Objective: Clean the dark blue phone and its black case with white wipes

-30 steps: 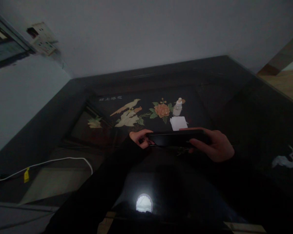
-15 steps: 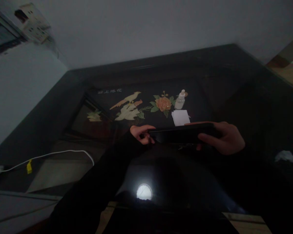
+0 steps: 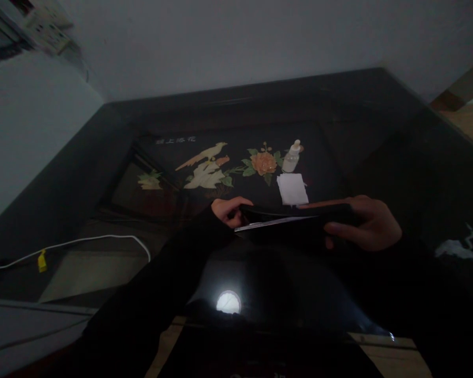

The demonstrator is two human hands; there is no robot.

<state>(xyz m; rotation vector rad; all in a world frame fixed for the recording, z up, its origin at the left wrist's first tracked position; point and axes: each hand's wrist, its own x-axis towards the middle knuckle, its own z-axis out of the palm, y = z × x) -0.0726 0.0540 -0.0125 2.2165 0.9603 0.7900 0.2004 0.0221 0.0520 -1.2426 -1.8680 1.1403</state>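
Holds the dark flat device [image 3: 291, 223] above the near tabletop [image 3: 378, 157], left hand [image 3: 226, 210] and right hand [image 3: 368, 223] grips clamped on its ends, with paper square [image 3: 292, 189] and small bottle [image 3: 291, 156] beyond untouched.

Home: inlaid lacquer table [image 3: 102, 157], wall socket [image 3: 47, 31]

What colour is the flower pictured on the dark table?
The flower is orange-pink with green leaves, set on the black table; the head view shows it.
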